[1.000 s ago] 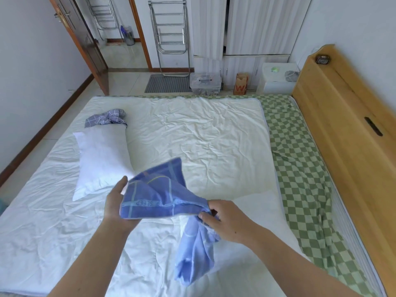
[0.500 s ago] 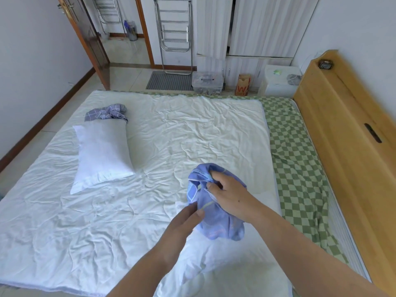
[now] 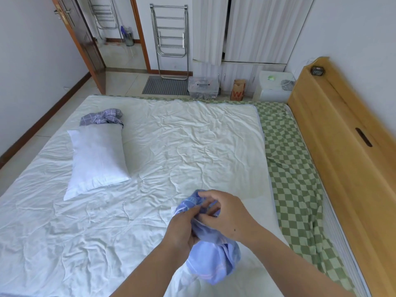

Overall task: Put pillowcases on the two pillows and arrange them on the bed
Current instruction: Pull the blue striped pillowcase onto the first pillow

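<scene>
Open quilt (image 3: pixel 171 146) between bare pillow (image 3: pixel 98 159) and wooden headboard (image 3: pixel 342 151).

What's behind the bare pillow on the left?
A crumpled grey-blue checked pillowcase lies on the white sheet at the pillow's far end; its near edge is hidden.

A bedroom in a home: a wide bed (image 3: pixel 192 136) with a rumpled white sheet and wooden headboard (image 3: pixel 342 146), a bare pillow (image 3: pixel 98 159), curtains (image 3: pixel 252 26), and what looks like a folded drying rack (image 3: pixel 171 39) beside the open door (image 3: pixel 79 39).
</scene>
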